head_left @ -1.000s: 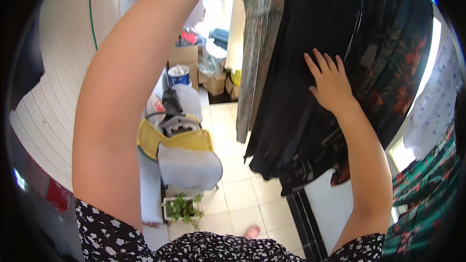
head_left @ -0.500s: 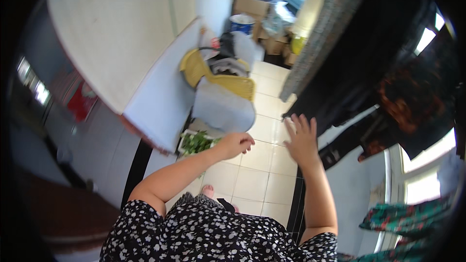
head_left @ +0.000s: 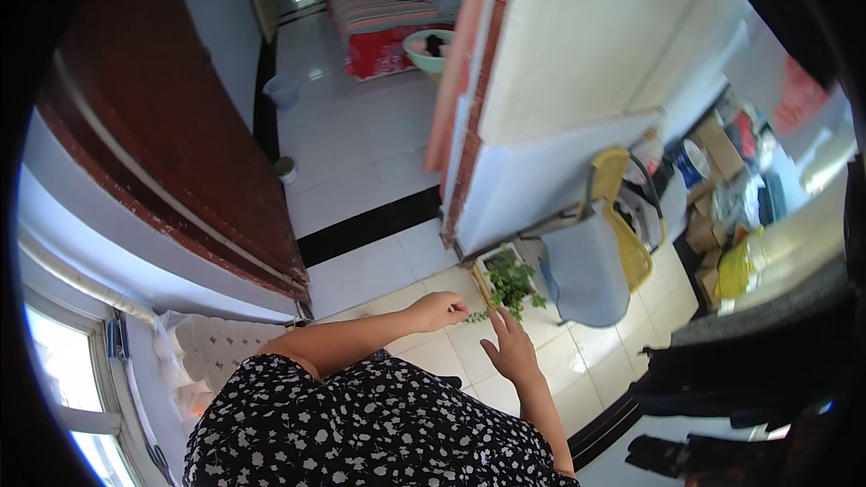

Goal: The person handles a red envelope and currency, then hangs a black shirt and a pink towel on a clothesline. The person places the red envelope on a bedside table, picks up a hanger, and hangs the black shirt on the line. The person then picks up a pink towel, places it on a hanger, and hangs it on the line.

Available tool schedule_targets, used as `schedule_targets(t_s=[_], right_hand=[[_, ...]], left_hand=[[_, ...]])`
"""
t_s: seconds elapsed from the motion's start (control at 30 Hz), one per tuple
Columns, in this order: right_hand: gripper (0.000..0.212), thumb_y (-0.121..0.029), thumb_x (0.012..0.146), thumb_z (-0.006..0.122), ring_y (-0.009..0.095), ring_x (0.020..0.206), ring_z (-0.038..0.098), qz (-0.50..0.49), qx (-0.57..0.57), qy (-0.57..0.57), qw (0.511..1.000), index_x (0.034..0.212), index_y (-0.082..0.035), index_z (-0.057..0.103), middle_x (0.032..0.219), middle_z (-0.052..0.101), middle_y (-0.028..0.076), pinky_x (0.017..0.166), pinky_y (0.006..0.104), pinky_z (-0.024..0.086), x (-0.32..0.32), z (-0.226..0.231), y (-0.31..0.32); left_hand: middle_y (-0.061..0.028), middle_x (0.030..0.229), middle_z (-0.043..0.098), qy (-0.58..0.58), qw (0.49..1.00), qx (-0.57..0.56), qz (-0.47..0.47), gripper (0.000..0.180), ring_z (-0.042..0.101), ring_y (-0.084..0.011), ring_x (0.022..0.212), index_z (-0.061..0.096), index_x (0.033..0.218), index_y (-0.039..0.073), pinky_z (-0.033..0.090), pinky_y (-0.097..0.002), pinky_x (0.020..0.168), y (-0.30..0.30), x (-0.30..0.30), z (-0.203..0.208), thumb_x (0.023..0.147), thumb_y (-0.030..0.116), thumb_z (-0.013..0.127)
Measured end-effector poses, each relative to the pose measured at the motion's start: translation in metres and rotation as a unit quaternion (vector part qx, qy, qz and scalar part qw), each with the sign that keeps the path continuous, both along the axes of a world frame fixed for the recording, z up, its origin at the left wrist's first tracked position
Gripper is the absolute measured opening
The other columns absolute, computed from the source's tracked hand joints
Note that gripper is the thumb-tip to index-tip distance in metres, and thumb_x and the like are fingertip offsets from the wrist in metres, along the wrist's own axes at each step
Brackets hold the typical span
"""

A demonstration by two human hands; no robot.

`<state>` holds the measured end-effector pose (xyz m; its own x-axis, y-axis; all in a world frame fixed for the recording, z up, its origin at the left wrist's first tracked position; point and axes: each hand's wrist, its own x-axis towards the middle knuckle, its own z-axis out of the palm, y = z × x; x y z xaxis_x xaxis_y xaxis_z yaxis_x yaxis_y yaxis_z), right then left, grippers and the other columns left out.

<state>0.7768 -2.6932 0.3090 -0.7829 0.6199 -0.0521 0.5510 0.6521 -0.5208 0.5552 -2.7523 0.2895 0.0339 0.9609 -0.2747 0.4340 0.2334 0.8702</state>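
My left hand [head_left: 439, 310] is held out over the tiled floor with its fingers curled in, and nothing shows in it. Close by on its right, my right hand [head_left: 513, 353] is raised with the fingers stretched out, holding nothing. Just beyond both hands, a green leafy plant [head_left: 511, 278] grows in a white rectangular planter [head_left: 495, 257] on the floor by the wall's end. Its trailing stems reach toward my hands in the picture, but I see no touch. A yellow chair [head_left: 634, 248] with a pale grey-blue cloth [head_left: 582, 261] stands right of the plant.
On the left is a dark red door [head_left: 171, 126]. Past the black threshold strip [head_left: 370, 226] lie a bucket [head_left: 280, 91], a small can [head_left: 285, 169] and a basin [head_left: 426, 51] near a bed [head_left: 370, 2]. Dark clothes [head_left: 731, 379] hang at right; boxes [head_left: 717, 149] are stacked behind the chair.
My view has swung left, bringing the doorway and red door in, while the chair and plant slide right. My hands have come closer together; neither has taken hold of anything.
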Motion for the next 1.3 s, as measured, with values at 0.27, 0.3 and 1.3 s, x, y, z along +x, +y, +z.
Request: schedule_targets(t_s=[0.27, 0.3, 1.3], right_hand=[[0.060, -0.023, 0.079, 0.066, 0.035, 0.109, 0.054, 0.165, 0.030, 0.058, 0.984, 0.133, -0.009, 0.043, 0.132, 0.046, 0.015, 0.089, 0.0423, 0.046, -0.249, -0.008, 0.029], [0.057, -0.023, 0.081, 0.064, 0.034, 0.108, 0.055, 0.173, 0.018, 0.063, 0.983, 0.132, -0.009, 0.043, 0.130, 0.049, 0.015, 0.089, 0.0416, 0.047, -0.281, 0.000, 0.030], [0.034, -0.025, 0.084, 0.059, 0.028, 0.102, 0.057, 0.166, -0.029, 0.039, 0.985, 0.115, -0.011, 0.059, 0.109, 0.060, 0.008, 0.082, 0.0401, 0.048, -0.785, -0.019, 0.449]], left_hand=[[-0.0034, 0.082, 0.064, -0.060, 0.981, -0.028, 0.181, 0.020, 0.060, -0.0112, 0.075, 0.061, 0.095, 0.004, 0.048, -0.0248, 0.063, -0.048, -0.208, 0.008, 0.090, 0.023, 0.057], [-0.0033, 0.083, 0.064, -0.058, 0.979, -0.030, 0.195, 0.020, 0.060, -0.0112, 0.076, 0.061, 0.096, 0.004, 0.048, -0.0248, 0.063, -0.052, -0.234, 0.010, 0.090, 0.023, 0.057], [-0.0060, 0.096, 0.065, -0.133, 0.919, -0.077, 0.364, 0.024, 0.062, -0.0146, 0.085, 0.061, 0.104, 0.004, 0.049, -0.0269, 0.069, 0.264, -0.715, 0.002, 0.091, 0.023, 0.054]])
